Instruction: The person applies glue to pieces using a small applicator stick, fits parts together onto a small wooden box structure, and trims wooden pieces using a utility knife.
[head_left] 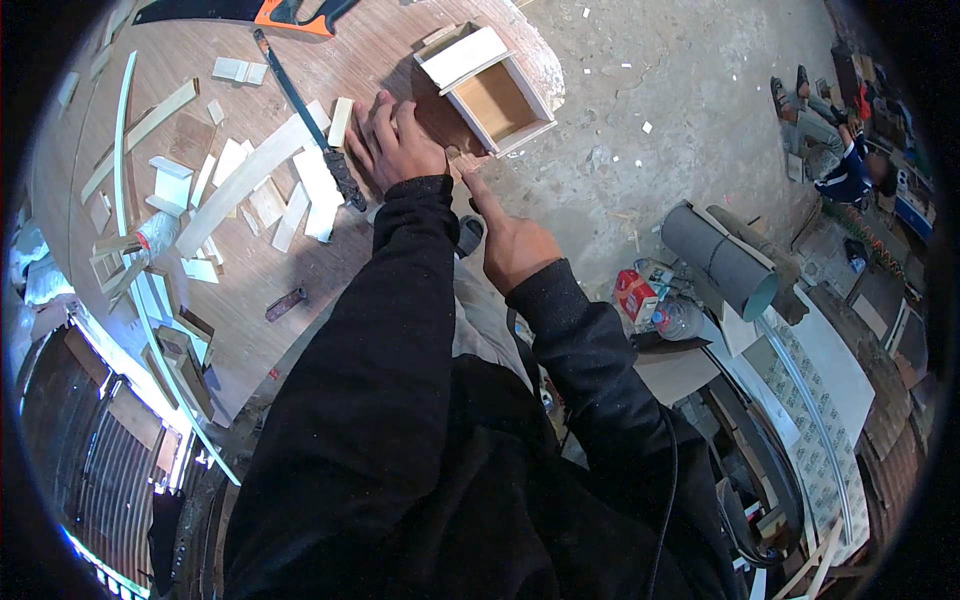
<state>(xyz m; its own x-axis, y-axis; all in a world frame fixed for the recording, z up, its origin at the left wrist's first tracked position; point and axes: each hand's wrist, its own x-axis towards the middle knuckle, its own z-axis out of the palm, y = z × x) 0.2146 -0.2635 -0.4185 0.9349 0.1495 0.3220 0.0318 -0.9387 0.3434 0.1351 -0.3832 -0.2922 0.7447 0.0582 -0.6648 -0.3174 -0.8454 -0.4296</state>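
My left hand (402, 148) lies palm down near the edge of the wooden table (330, 270), fingers spread. Beside its fingertips is a short pale wood block (341, 121). My right hand (520, 252) is at the table's edge, its index finger reaching toward the left thumb. The other right fingers are curled and mostly hidden; a small tan bit shows at the fingertip, too small to name. Just beyond both hands stands a small open wooden box (502, 103) with a white board (464, 58) across its far left part.
Left of my hands lie a dark, narrow saw-like tool (290, 88), several pale wood offcuts (235, 190) and a long thin strip (122, 150). An orange-handled handsaw (300, 15) lies at the far edge. At right are a grey roll (715, 255), a plastic bottle (678, 318) and a seated person (850, 165).
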